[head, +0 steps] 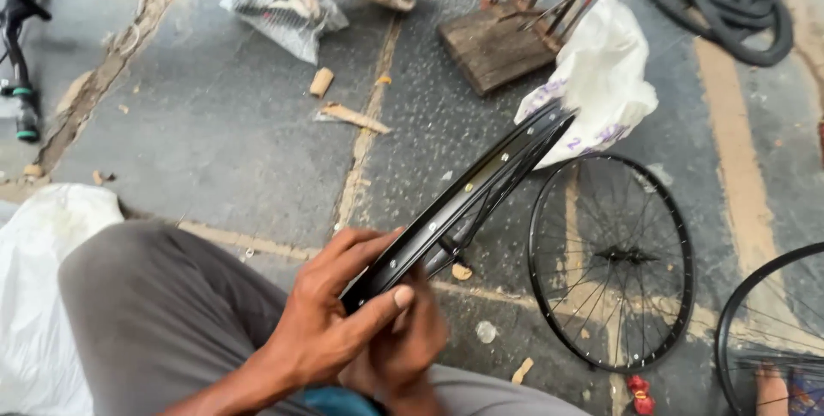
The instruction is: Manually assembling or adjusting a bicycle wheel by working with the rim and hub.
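I see my left hand (330, 321) clamped on the near end of the black bicycle rim (468, 197), my right hand (408, 343) closed under it, the spokes (481, 210) already fitted, while a finished spoked wheel (611, 261) lies on the floor to the right.

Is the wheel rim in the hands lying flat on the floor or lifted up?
Lifted and tilted. The black rim is seen edge-on, slanting up to the right; the left hand grips its lower end, with the right hand behind.
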